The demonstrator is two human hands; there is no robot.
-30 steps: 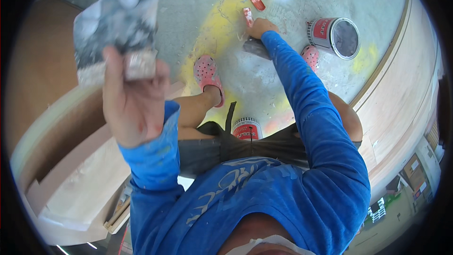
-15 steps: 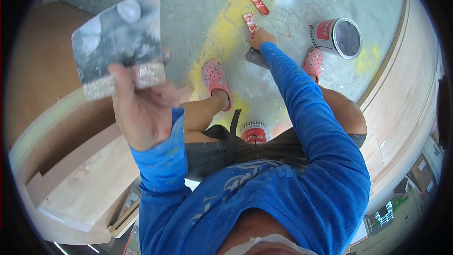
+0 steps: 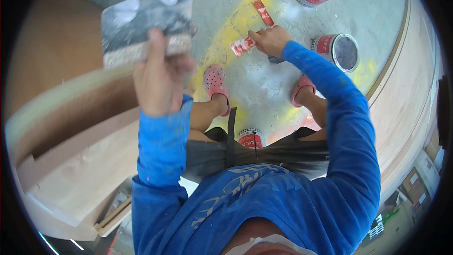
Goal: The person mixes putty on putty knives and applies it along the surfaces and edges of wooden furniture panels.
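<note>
Your right hand (image 3: 273, 41) pinches one end of a flat red scraper (image 3: 242, 46) smeared with white, its long axis running out from the fingertips toward eight o'clock, while your left hand (image 3: 160, 82) clamps a smooth, grey-smudged plate (image 3: 134, 33) with the thumb pressed over its rough, pale near edge and the fingers mostly hidden behind. That plate reaches toward twelve from your left thumb, its wider axis lying roughly nine to three. Beyond your right fingers, a red strip (image 3: 263, 13) lies at twelve on the concrete floor (image 3: 283, 87), slanting eleven to five, and a round metal can (image 3: 323, 46) stands at three.
</note>
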